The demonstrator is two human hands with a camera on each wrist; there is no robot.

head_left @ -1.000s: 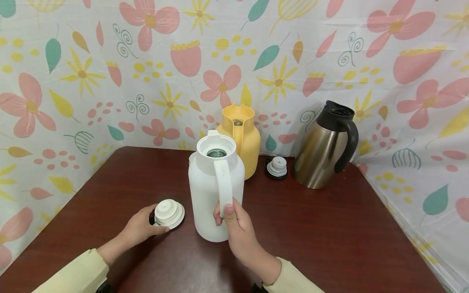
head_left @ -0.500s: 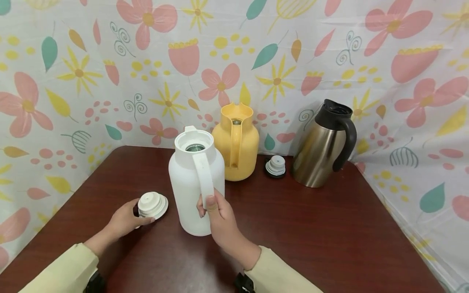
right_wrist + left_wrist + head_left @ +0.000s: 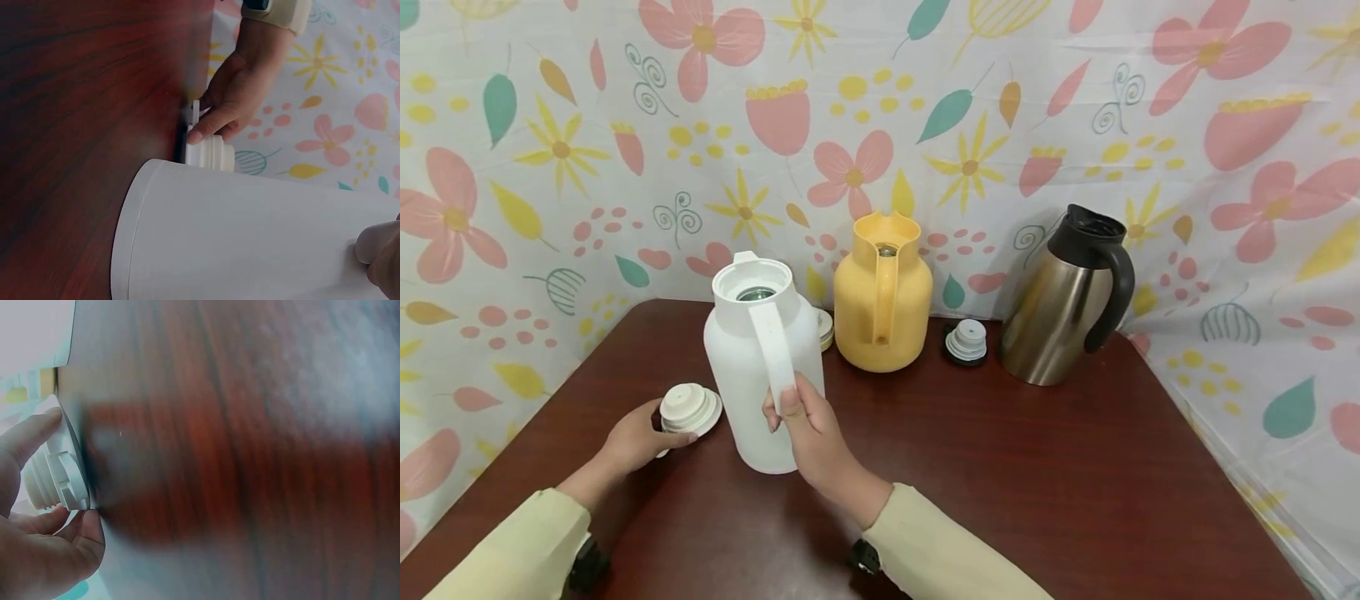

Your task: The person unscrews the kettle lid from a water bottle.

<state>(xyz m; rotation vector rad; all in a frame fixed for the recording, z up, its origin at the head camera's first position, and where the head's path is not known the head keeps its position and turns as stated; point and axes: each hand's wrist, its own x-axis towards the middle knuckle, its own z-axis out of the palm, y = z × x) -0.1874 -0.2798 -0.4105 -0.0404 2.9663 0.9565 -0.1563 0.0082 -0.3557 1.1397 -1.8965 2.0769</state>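
A white thermos jug [image 3: 760,375] stands upright left of the middle of the table, its top uncovered and the inner liner showing. My right hand [image 3: 808,429] grips the lower part of its handle; I cannot tell whether the jug's base touches the table. To its left, my left hand [image 3: 636,437] holds a white stopper lid [image 3: 688,408] by its rim, between thumb and fingers. That lid lies threaded side up, close to the tabletop. In the left wrist view, the thumb and fingertips pinch the edge of the lid [image 3: 65,475].
Behind stands a yellow thermos jug [image 3: 883,312], also uncovered. A partly hidden lid [image 3: 824,329] sits beside it. Further right are a white-and-black stopper lid [image 3: 966,342] and a steel jug [image 3: 1060,300] with a black handle. A flowered curtain [image 3: 850,108] hangs behind the brown table [image 3: 1037,467].
The white jug has moved left in my right hand, uncovering the yellow jug and the lid beside it. My left hand and its stopper lid have also shifted left.
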